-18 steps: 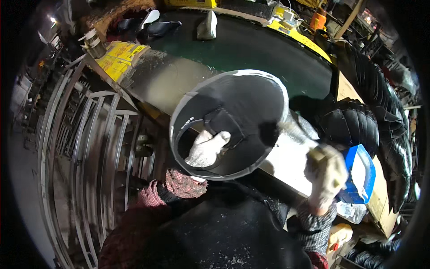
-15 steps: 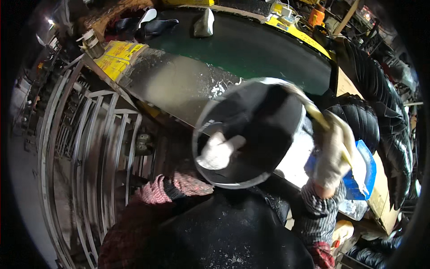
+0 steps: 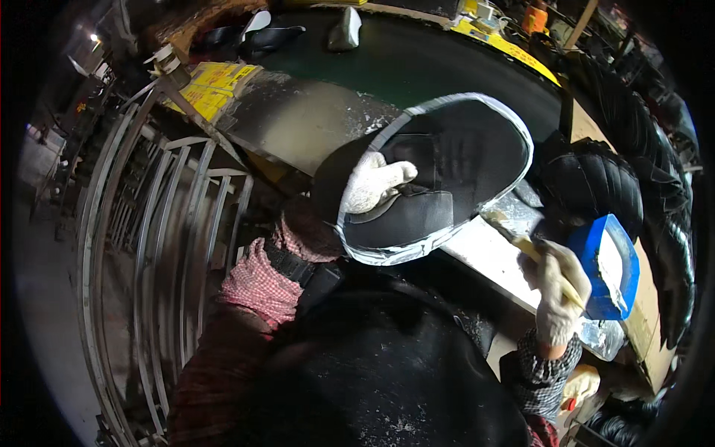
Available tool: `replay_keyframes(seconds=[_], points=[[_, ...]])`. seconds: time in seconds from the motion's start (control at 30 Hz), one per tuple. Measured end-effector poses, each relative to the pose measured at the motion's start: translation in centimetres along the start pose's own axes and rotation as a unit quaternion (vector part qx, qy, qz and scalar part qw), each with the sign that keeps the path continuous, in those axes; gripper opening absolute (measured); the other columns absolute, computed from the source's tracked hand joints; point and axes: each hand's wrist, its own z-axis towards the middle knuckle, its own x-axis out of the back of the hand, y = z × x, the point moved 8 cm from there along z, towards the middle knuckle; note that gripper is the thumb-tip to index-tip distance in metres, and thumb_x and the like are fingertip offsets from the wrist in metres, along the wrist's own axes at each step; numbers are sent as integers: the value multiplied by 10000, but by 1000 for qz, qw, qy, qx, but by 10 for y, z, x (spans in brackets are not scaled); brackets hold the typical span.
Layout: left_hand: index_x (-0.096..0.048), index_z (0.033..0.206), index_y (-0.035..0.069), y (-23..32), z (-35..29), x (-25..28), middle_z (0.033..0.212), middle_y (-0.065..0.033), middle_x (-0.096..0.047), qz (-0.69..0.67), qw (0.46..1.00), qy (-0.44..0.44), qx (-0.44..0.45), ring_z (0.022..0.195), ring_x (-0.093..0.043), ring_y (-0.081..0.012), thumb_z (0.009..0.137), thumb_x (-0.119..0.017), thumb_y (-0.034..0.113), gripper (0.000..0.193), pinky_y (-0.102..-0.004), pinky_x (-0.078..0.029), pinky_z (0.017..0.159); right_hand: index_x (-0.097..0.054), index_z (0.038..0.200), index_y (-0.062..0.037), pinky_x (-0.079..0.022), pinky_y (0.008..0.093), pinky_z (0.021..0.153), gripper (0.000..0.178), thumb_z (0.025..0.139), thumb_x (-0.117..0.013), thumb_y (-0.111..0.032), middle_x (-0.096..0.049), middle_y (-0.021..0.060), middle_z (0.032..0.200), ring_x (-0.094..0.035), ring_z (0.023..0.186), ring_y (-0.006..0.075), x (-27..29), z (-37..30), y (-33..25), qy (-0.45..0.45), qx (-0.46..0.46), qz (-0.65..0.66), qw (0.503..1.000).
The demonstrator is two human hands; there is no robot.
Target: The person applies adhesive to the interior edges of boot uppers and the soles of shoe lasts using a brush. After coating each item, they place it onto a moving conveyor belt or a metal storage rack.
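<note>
Black, thin and floppy by the look: domed cap-shaped piece (image 3: 447,175) with a pale rim, held up at centre frame above the workbench (image 3: 484,257), hollow side toward the camera. Likely light, soft, easily creased, perhaps tacky along the whitened edge; best supported from inside. Gloved left hand (image 3: 370,184) spread inside at 9 o'clock of the hollow, fingers loosely curled against the lining. Gloved right hand (image 3: 557,294) at 4 o'clock, closed round a brush (image 3: 532,249). Just beside it at 3 o'clock, blue tub (image 3: 607,261) holding white paste. Stacked black pieces (image 3: 596,179) behind.
</note>
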Motion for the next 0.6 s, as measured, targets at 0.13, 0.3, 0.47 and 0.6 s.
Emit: replay_keyframes(seconds=[0.13,0.3,0.47,0.6], points=[[-654,836,-3,-18,8,-19,687,6,-601,-250,962,112,-7,601,-521,-87,914,-566,160,201,-248,-423,543,-649,937,46,-484,200,591,148,835,-546,13,-674,87,859,-629,700,106,-26,-38,-65,-192,328,-193,905],[-632,966,-5,-13,-15,-43,806,-34,-639,-276,957,83,25,673,-581,-100,912,-552,139,173,-253,-471,582,-619,1052,56,-486,234,686,274,936,-471,-143,-656,124,934,-610,771,142,67,11,-7,166,149,-27,974],[-543,1191,0,-24,-31,-43,1063,-54,-630,-373,919,126,10,844,-615,-123,919,-535,101,291,-255,-510,675,-617,1015,55,-531,300,780,228,902,-574,-138,-651,155,945,-646,865,211,25,-4,-15,43,294,-38,954],[-524,1234,18,-56,-38,-30,1135,-49,-611,-495,844,208,-9,933,-609,-127,928,-542,126,325,-268,-518,750,-586,1051,51,-515,326,737,331,893,-613,-238,-625,153,959,-633,807,239,17,-39,81,-48,124,-39,990]])
